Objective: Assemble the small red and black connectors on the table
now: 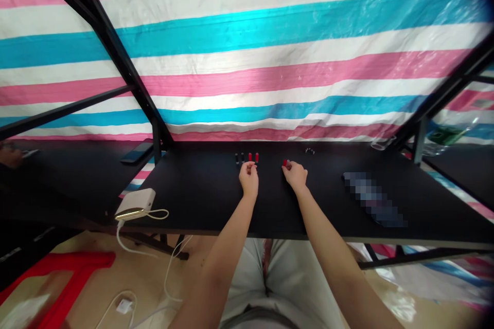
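A short row of small upright cylinders stands on the black table (200,185): two black cylinders (240,158) on the left and two red cylinders (253,157) on the right. Just in front of that row is my left hand (249,179), its fingers curled together. Whether it holds anything is hidden. Farther right, my right hand (296,175) is closed at the fingertips around another small red cylinder (284,163), partly covered by the fingers. A small grey piece shows beside this cylinder.
A white box-shaped device (137,200) with a cable lies at the table's left. On the right are a blurred dark object (370,198), a small dark ring (310,151) and a clear cup (383,142). Another person's hand (11,156) appears far left, near a phone (137,151).
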`<move>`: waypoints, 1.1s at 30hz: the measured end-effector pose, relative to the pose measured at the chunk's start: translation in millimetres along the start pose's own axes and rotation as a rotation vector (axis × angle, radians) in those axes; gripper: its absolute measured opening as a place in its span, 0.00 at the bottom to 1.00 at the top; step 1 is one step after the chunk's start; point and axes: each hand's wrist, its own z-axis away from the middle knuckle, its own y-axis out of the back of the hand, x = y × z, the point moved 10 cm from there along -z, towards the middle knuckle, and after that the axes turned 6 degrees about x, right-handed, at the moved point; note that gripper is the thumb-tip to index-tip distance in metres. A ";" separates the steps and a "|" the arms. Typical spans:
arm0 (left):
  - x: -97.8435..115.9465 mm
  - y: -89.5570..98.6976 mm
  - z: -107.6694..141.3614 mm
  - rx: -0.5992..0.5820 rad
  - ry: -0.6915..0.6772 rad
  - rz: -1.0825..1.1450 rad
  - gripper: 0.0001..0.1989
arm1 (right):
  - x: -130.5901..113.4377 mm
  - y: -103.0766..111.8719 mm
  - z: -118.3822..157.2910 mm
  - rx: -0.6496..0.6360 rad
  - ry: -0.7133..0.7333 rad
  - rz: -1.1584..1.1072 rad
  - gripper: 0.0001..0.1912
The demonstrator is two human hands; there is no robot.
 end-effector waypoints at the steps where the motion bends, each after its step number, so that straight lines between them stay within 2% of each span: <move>1: 2.8 -5.4 2.3 -0.049 -0.030 -0.021 0.08 | -3.4 2.4 2.5 0.010 0.034 -0.002 0.09; 7: 33.0 -36.3 24.9 -0.340 -0.314 -0.144 0.16 | -51.6 11.2 20.4 0.030 0.374 -0.086 0.08; 10: 39.5 -40.5 30.7 -0.388 -0.358 -0.166 0.14 | -67.6 10.3 28.6 0.005 0.488 -0.115 0.08; 14: 37.0 -39.4 30.6 -0.369 -0.385 -0.236 0.10 | -71.8 7.1 32.3 -0.026 0.552 -0.153 0.08; 18: 29.0 -30.5 22.9 -0.263 -0.367 -0.292 0.08 | -74.5 3.8 34.8 -0.071 0.592 -0.181 0.10; 24: 21.6 -18.7 14.2 -0.155 -0.230 -0.179 0.07 | -64.7 9.8 30.0 -0.058 0.448 -0.220 0.14; 30: 25.8 -15.4 14.9 -0.134 -0.216 -0.151 0.09 | -55.2 17.0 27.4 0.039 0.401 -0.144 0.15; 33: 25.8 -15.1 14.8 -0.131 -0.224 -0.164 0.10 | -56.2 16.4 27.6 0.051 0.426 -0.142 0.16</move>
